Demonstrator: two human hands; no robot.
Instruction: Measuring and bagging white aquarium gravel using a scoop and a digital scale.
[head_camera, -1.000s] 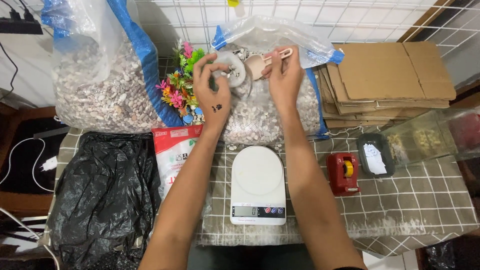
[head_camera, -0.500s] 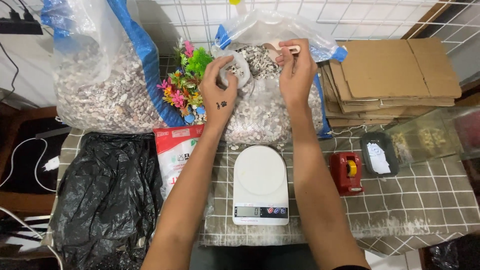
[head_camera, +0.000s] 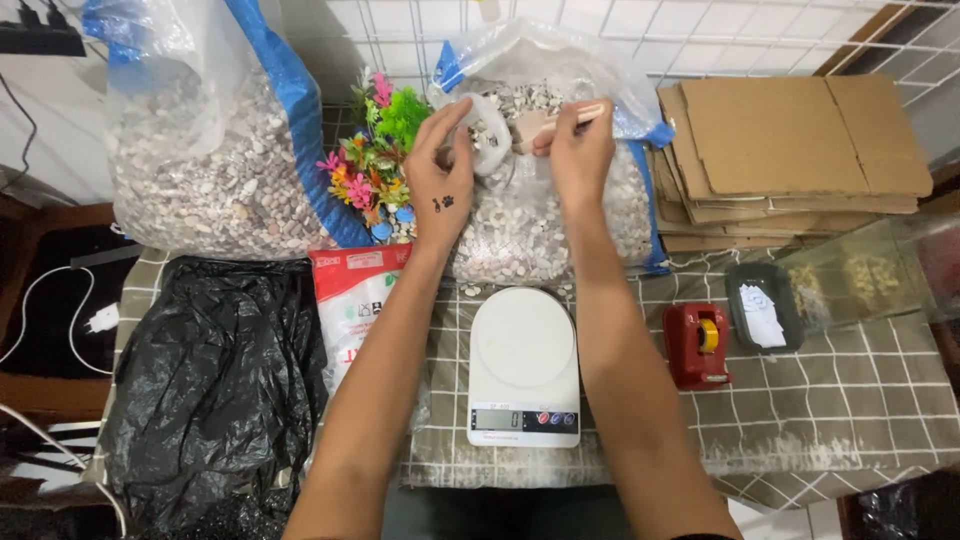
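While both hands work at the top centre of the frame, the scale (head_camera: 523, 365) below sits bare, so no weighing yet. Left hand (head_camera: 441, 183) pinches a small clear bag (head_camera: 487, 128); right hand (head_camera: 580, 150) grips a pale scoop (head_camera: 548, 121) over the pebble sack (head_camera: 530, 215). Scoop's load is hidden.

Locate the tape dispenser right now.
Head view, right side: the red tape dispenser sits on the checked cloth, between the white scale and the small dark tray.

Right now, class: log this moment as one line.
left hand: small bag | right hand: scoop | over pebble sack | scale: bare
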